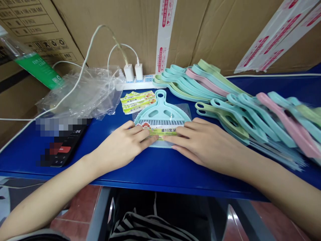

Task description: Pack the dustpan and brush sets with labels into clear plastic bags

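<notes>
A light-blue dustpan (161, 106) lies flat on the blue table, its looped handle pointing away from me. Grey brush bristles (163, 122) run across it, and a clear plastic bag (186, 109) shows at its edges. A yellow-green label card (168, 130) with a mushroom picture sits over the bristles. My left hand (127, 142) holds the left side of the set, fingers bent and thumb on the card. From the right, my right hand (203, 142) grips the other side, its fingers also on the card. Both hands cover the card's ends.
Spare label cards (137, 100) lie behind the set. Stacked dustpans (195, 80) and a row of small brushes (253, 117) fill the right. Leftward are clear plastic bags (85, 92), a phone (67, 144), a green tube (40, 70) and a power strip (147, 80) with white cables. Cardboard boxes (125, 20) stand behind.
</notes>
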The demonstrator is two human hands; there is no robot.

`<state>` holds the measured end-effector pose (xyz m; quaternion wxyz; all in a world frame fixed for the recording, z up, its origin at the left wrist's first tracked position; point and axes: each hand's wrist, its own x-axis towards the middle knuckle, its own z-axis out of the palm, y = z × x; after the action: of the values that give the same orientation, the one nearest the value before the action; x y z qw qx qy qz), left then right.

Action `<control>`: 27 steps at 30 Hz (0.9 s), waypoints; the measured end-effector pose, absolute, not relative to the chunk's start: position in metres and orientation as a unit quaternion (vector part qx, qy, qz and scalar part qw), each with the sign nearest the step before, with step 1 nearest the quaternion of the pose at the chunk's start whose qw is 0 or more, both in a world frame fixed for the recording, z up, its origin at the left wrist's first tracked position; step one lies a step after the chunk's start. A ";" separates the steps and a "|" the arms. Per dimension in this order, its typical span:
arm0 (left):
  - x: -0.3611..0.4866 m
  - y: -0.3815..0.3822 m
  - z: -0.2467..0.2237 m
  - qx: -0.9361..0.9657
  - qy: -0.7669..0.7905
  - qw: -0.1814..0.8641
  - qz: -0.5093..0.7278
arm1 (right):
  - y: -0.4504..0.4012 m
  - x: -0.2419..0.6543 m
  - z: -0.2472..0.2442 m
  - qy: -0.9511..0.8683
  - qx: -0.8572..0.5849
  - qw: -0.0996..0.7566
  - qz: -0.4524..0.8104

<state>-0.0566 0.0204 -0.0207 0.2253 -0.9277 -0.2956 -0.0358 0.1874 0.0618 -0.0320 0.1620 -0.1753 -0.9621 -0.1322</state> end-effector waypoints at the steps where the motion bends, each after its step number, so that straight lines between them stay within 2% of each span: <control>1: -0.057 0.020 -0.021 -0.928 -0.294 0.226 -0.037 | 0.061 0.187 -0.032 -0.961 -0.176 0.164 -0.135; 27: -0.071 0.022 -0.012 -0.916 -0.360 0.173 -0.031 | 0.066 0.200 -0.029 -0.966 -0.185 0.163 -0.077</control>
<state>-0.0712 0.0220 -0.0118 0.1733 -0.9162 -0.3600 -0.0305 0.1998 0.0661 -0.0290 0.1626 -0.1855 -0.9660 -0.0774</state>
